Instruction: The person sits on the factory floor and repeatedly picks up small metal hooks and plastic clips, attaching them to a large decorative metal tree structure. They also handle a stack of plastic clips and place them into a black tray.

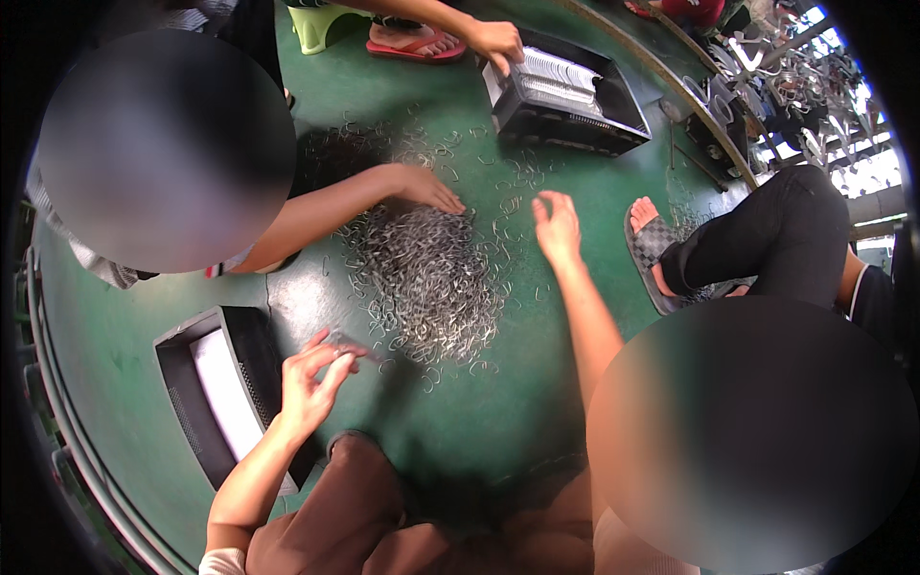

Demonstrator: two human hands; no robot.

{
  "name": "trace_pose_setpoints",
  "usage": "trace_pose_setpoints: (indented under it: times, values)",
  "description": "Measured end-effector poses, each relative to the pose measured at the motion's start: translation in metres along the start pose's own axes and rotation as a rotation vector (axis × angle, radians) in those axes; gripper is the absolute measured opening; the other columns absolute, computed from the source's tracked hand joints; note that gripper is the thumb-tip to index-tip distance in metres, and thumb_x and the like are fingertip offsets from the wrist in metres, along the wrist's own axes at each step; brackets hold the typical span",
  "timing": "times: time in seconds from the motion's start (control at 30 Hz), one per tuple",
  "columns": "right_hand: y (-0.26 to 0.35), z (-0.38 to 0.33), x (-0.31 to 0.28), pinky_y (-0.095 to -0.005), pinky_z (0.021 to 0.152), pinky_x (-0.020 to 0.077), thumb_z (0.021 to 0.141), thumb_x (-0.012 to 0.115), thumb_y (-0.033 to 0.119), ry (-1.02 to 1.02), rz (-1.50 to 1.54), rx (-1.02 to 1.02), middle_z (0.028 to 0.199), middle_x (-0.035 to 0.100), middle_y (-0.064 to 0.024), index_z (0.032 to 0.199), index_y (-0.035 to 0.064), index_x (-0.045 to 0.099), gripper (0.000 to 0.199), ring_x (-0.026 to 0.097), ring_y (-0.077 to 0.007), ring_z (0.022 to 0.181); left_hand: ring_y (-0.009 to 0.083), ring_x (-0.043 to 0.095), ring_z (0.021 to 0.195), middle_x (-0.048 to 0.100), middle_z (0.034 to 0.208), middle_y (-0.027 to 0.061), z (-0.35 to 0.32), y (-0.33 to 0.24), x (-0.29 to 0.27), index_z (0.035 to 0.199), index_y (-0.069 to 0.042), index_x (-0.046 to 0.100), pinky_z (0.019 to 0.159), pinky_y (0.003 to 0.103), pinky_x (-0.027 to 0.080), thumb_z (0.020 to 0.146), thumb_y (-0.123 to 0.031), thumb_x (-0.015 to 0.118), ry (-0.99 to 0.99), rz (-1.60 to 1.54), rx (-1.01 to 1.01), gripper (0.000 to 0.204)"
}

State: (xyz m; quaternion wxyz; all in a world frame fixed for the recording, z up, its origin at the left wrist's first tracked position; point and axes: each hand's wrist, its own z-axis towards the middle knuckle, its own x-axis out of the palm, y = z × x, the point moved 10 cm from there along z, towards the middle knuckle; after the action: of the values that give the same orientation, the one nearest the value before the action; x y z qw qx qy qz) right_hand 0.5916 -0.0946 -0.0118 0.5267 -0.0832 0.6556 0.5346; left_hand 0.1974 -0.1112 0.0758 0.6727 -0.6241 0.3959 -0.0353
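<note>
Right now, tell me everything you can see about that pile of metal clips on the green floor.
The pile of metal clips is a loose heap of small, shiny, silver-grey bent wire pieces, tangled together on the green floor. Strays lie scattered around its edges. A co-worker's hand rests on its top edge. The right hand reaches open near its upper right side; the left hand pinches a clip below it.

left hand (311, 379) fingers – pinched piece too small to tell
</note>
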Motion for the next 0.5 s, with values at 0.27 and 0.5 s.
trace_pose_setpoints:
  times: [0.27, 0.5]
  values:
    - [-0.086, 0.089, 0.07, -0.0435, 0.109, 0.0174, 0.09, 0.043, 0.042, 0.023, -0.278, -0.032, 0.144, 0.027, -0.0112, 0.135, 0.0056, 0.034, 0.058, 0.02, -0.0276, 0.135, 0.0206, 0.064, 0.07, 0.064, 0.067, 0.0086, -0.069, 0.027, -0.044, 0.08, 0.001, 0.065, 0.097, 0.046, 0.035, 0.083, -0.01, 0.052, -0.079, 0.104, -0.185, 0.017]
    - [0.035, -0.002, 0.139, -0.0419, 0.109, 0.0187, 0.093, 0.041, 0.032, 0.259, -0.212, -0.711, 0.142, 0.032, -0.007, 0.133, 0.0111, 0.039, 0.045, 0.025, -0.0218, 0.133, 0.0218, 0.065, 0.071, 0.065, 0.067, 0.0089, -0.087, 0.03, -0.04, 0.075, 0.0, 0.064, 0.096, 0.047, 0.036, 0.084, -0.013, 0.055, -0.073, 0.078, -0.288, 0.018]
